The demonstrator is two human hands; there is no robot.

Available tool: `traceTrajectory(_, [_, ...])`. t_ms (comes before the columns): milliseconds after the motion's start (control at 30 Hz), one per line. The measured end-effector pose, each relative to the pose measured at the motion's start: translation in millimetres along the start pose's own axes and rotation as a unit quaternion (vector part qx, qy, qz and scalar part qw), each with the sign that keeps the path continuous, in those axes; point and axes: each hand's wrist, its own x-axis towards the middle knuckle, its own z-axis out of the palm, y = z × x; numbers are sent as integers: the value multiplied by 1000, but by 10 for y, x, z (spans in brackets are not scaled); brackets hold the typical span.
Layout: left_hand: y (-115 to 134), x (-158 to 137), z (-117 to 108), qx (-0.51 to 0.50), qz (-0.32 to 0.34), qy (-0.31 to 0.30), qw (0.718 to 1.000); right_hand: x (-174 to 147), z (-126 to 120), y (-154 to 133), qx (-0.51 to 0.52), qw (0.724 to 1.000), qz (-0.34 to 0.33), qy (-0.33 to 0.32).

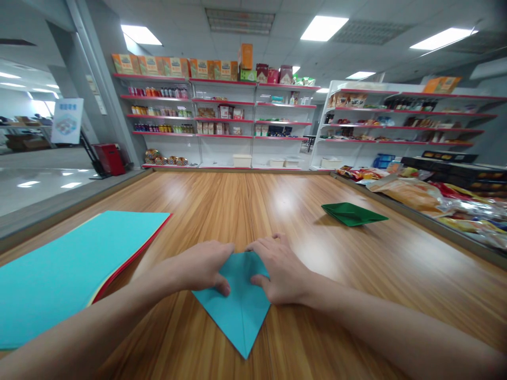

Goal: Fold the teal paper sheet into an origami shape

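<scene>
A light blue sheet of origami paper [241, 315] lies on the wooden table in front of me, folded into a pointed shape with its tip toward me. A crease runs down its middle. My left hand [206, 265] grips the paper's left side, thumb on top and fingers curled at the far edge. On the other side my right hand [280, 270] holds the upper right part, its thumb pressing on the surface and its fingers bent over the top edge. Both hands partly cover the paper's upper corners.
A stack of coloured paper [91, 253], blue on top, lies at the left. A folded green paper piece [354, 214] sits at the right. Packaged goods [415, 192] line the table's right edge. Stocked shelves [222, 119] stand behind the table.
</scene>
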Motion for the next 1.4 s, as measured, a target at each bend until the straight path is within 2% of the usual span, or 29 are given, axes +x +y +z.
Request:
traceTrajectory(133, [-47, 3, -22, 2, 0, -4, 1000, 14, 11, 16, 1, 1000, 3, 14])
traceTrajectory(333, [19, 39, 40, -97, 38, -2, 995, 42, 53, -27, 9, 1000, -22, 16])
traceTrajectory(533, [33, 38, 131, -47, 1, 21, 999, 50, 58, 80, 54, 998, -9, 16])
traceTrajectory(600, [18, 27, 140, -35, 4, 26, 999, 62, 53, 169, 99, 995, 5, 3])
traceTrajectory(700, [-5, 18, 137, -27, 8, 22, 999, 92, 52, 314, 192, 979, 42, -51])
traceTrajectory(800, [-19, 18, 123, -18, 6, 18, 1000, 127, 62, 412, 223, 970, 55, -78])
traceTrajectory(1100, [2, 27, 115, -6, -50, 15, 999, 136, 90, 395, 205, 975, 47, -69])
traceTrajectory(1400, [42, 41, 78, -55, -62, 10, 997, 113, 86, 384, 83, 996, -23, -23])
